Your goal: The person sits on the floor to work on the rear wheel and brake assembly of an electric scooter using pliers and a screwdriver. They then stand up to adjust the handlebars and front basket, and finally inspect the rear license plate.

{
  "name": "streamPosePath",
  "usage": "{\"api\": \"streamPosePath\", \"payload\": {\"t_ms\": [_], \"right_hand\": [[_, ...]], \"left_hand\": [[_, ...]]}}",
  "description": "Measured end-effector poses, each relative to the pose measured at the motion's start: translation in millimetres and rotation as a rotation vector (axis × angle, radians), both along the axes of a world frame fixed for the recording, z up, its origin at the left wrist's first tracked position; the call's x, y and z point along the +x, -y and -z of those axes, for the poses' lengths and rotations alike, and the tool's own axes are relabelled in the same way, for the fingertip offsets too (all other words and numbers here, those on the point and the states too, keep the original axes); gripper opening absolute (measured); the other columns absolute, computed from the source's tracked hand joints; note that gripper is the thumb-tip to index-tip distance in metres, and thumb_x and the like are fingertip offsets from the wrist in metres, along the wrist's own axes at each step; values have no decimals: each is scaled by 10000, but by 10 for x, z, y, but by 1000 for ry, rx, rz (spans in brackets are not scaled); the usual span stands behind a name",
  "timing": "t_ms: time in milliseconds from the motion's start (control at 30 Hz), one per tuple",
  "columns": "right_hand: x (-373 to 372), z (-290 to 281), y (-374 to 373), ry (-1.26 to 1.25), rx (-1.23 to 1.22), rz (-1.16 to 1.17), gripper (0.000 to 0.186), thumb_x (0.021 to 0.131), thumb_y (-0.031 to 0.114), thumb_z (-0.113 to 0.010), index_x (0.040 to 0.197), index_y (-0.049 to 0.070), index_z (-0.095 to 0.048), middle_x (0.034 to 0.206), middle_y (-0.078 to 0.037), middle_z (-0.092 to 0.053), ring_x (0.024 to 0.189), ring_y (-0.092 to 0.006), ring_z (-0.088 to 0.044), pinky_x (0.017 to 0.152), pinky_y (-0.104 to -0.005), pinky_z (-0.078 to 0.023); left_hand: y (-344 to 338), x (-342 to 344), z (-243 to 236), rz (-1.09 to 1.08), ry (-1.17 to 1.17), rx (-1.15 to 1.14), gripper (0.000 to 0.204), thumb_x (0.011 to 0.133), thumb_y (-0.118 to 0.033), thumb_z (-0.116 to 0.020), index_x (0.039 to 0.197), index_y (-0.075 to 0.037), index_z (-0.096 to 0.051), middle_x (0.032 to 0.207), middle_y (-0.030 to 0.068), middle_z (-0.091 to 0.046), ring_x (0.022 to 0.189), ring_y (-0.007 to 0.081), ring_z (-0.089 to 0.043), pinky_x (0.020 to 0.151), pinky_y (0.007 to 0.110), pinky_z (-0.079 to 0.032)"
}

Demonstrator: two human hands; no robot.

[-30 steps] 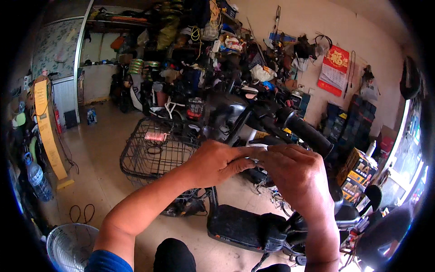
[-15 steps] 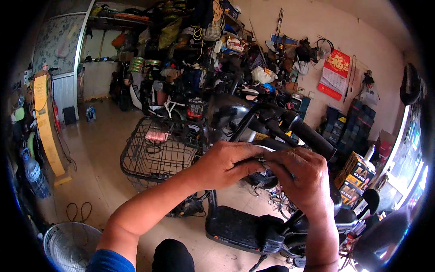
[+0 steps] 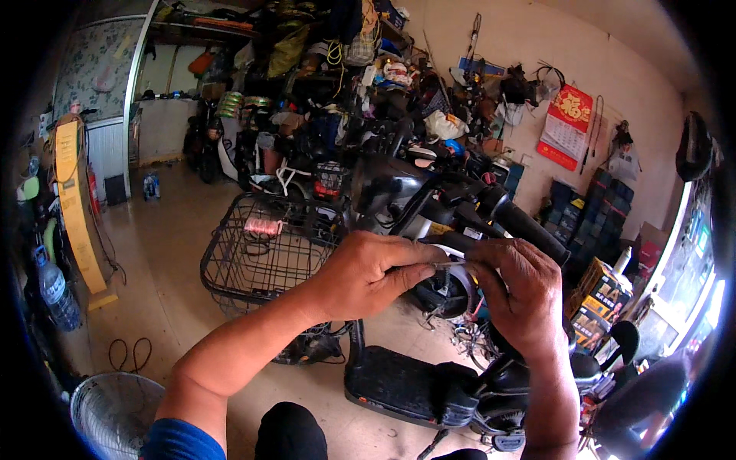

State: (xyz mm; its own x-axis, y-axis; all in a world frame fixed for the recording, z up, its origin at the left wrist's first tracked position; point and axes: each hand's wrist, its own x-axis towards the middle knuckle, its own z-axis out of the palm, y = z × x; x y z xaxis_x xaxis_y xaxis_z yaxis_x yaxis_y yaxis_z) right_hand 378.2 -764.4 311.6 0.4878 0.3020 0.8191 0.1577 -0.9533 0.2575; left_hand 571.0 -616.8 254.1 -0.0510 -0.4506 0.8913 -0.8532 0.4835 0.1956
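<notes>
My left hand [image 3: 376, 274] and my right hand [image 3: 520, 291] are raised in front of an electric scooter [image 3: 414, 383], thumbs and fingers pinched. A thin wire-like strand [image 3: 454, 264] stretches between the two pinches, across a small gap. Its exact kind is too fine to make out, and the fingers cover its ends. Behind the hands are the scooter's black handlebar grip [image 3: 533, 230] and its front wheel [image 3: 452, 295]. Left of my left hand is the scooter's black wire basket [image 3: 268, 268], holding a pink bundle [image 3: 263, 227].
A wire-guard fan [image 3: 115, 414] stands at the lower left, near a large water bottle [image 3: 57, 287] and a yellow post [image 3: 77, 207]. Stacked cartons [image 3: 598, 303] are on the right. Loose cables [image 3: 475, 345] lie beside the scooter. Piled goods [image 3: 330, 92] fill the back.
My hands have drawn apart slightly, and the thin strand now shows between the fingertips, which were together before. The view has shifted a little.
</notes>
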Motion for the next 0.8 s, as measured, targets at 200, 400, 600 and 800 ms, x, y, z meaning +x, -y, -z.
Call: {"api": "streamPosePath", "payload": {"t_ms": [200,400,600,800], "right_hand": [[10,4,-22,-48,192,-12,132,854,56,-763,980,24,-739,902,-114,-743,835,-317,-727,761,-409,-585],[-11,-21,10,-42,108,-6,208,838,90,-789,1038,43,-758,1054,-126,-747,1023,-333,-717,867,-417,-574],[-65,-69,-7,192,-90,345,329,859,132,-770,1179,68,-734,1286,-148,-681,1325,-373,-572,1141,-511,-409],[-70,-40,-5,115,-44,407,348,865,143,-763,1203,69,-731,1313,-151,-676,1333,-353,-569,1183,-515,-368]], "left_hand": [[37,-212,-121,4,-16,-127,143,967,-86,-668,865,14,-673,711,106,-626,614,235,-603,583,343,-466],[35,-309,-57,-140,-110,-68,249,966,-111,-672,758,2,-596,608,130,-530,523,169,-465,518,355,-409],[156,-273,-89,-281,-229,-100,300,978,-137,-654,744,39,-587,584,186,-481,527,119,-415,504,366,-380],[311,-233,-151,-374,-253,-64,336,982,-189,-637,744,45,-607,586,211,-499,521,150,-439,513,401,-386]]}}
